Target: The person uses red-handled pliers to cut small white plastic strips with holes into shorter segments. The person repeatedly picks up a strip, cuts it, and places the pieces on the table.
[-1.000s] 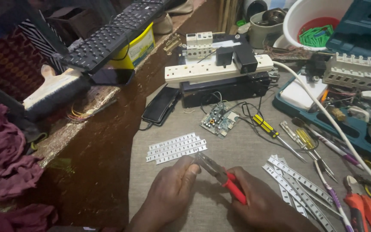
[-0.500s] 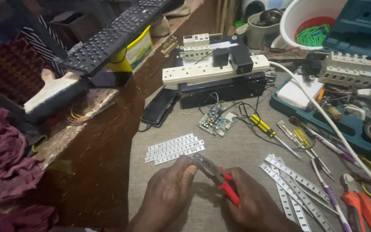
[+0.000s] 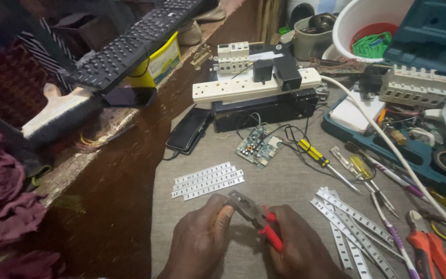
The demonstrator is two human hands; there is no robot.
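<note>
pliers with red handles and grey metal jaws (image 3: 256, 219) sit low in the middle of the grey tabletop (image 3: 285, 181), gripped in the right hand (image 3: 298, 245), whose fingers are wrapped closed around the red grips. the nose of the pliers points up and to the left, toward the left hand (image 3: 200, 240), and the left hand's fingertips are pinched together right at the jaw tips; whatever is pinched there is too small to make out.

just above the left hand lies a short stack of white perforated metal strips (image 3: 207, 180), side by side and apart from the hands. a longer fan of the same white strips (image 3: 352, 227) spreads out to the right of the right hand. further up the tabletop a small green circuit board (image 3: 257, 146) rests with black wires running off it, and beside it a yellow and black handled screwdriver (image 3: 318, 157). behind those a white power strip (image 3: 254, 88) sits on top of a black box (image 3: 267, 109), with black plugs in it. orange-handled cutters (image 3: 429, 248) lie at the lower right edge. a black keyboard (image 3: 130, 46) leans over the brown ledge at the upper left.
</note>
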